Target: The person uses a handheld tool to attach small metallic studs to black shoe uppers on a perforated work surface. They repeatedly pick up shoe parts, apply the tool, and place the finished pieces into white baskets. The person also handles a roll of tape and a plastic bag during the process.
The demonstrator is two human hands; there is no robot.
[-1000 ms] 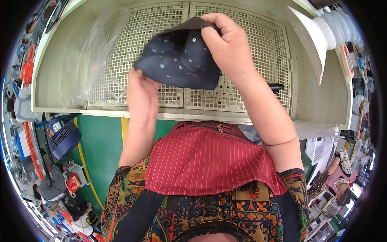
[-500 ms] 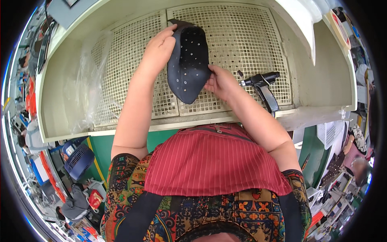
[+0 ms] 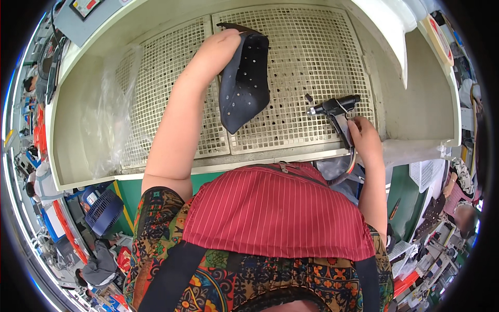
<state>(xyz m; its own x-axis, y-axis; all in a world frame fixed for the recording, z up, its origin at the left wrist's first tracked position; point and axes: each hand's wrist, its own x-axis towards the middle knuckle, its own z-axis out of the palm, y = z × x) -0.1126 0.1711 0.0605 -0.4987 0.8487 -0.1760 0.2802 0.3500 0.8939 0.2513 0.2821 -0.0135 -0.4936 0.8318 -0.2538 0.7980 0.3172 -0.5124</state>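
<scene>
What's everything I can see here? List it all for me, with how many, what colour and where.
Dotted fabric piece: one, dark navy, held up over the mesh, upper middle.
Spray gun: one, black, lying on the mesh at right.
Mesh panels: two, cream, side by side as the booth's floor.
Booth: one, cream walls around the mesh.
Plastic sheet: one, clear, crumpled at the booth's left.
Basket: one, blue, on the floor at lower left.
Apron: one, red striped, on the person.
Patterned top: one, many colours, under the apron.
Left hand: grips the fabric's top edge.
Right hand: on the spray gun's handle.
</scene>
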